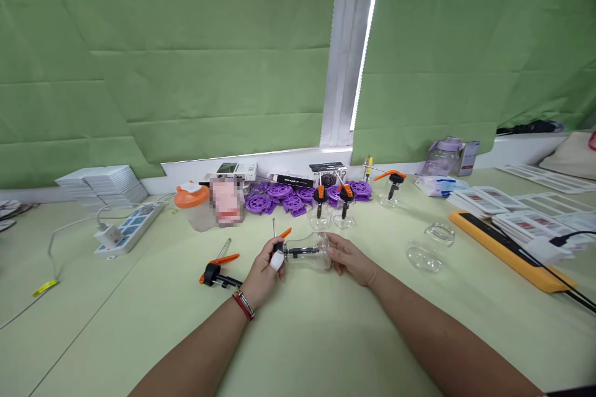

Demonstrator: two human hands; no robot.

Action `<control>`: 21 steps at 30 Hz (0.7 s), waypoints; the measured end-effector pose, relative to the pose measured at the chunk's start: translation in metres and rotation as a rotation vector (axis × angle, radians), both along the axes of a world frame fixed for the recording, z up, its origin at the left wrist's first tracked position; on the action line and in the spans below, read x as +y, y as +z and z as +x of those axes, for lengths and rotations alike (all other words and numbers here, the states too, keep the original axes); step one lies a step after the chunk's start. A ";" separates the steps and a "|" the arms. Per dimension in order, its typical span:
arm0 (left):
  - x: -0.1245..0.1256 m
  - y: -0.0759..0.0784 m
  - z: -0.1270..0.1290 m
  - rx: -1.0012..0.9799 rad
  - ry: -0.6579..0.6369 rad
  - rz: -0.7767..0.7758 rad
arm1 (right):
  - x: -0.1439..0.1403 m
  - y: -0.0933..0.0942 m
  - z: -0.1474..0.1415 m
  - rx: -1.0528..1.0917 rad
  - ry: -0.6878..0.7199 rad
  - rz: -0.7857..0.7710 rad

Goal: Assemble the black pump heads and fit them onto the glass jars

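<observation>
My left hand [265, 273] grips the black-and-orange pump head [282, 245] that sits in the neck of a clear plastic bottle [313, 251]. The bottle lies on its side just above the pale green table. My right hand [350, 257] wraps around the bottle's base end. A loose pump head with an orange lever [216, 270] lies on the table just left of my left hand. Two assembled clear bottles with pumps [331, 208] stand upright behind the one I hold, and a third [392, 189] stands farther right.
Purple plastic discs [279, 198] are heaped at the back. An orange-lidded jar [193, 205] and a power strip [130, 229] sit at left, with stacked white tiles [105, 183] beyond. Two empty clear bottles [428, 245], an orange tray [507, 251] and white cards [512, 208] lie at right.
</observation>
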State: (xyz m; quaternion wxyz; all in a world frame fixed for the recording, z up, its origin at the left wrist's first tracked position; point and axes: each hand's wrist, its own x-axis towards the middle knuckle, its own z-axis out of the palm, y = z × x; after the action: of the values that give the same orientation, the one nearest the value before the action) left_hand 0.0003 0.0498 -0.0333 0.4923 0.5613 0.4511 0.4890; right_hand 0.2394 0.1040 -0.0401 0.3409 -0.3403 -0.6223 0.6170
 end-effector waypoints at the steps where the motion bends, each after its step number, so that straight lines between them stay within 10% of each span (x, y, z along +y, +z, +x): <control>1: 0.000 0.000 0.000 -0.014 0.001 0.001 | -0.001 0.002 0.001 0.017 0.012 0.009; 21: 0.001 -0.007 0.000 0.079 0.004 0.025 | 0.000 0.007 -0.003 -0.041 0.001 -0.056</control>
State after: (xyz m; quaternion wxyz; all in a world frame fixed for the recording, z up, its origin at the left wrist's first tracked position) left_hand 0.0001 0.0513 -0.0405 0.4661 0.5852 0.4652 0.4731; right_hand 0.2363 0.1040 -0.0334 0.3182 -0.3621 -0.6118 0.6271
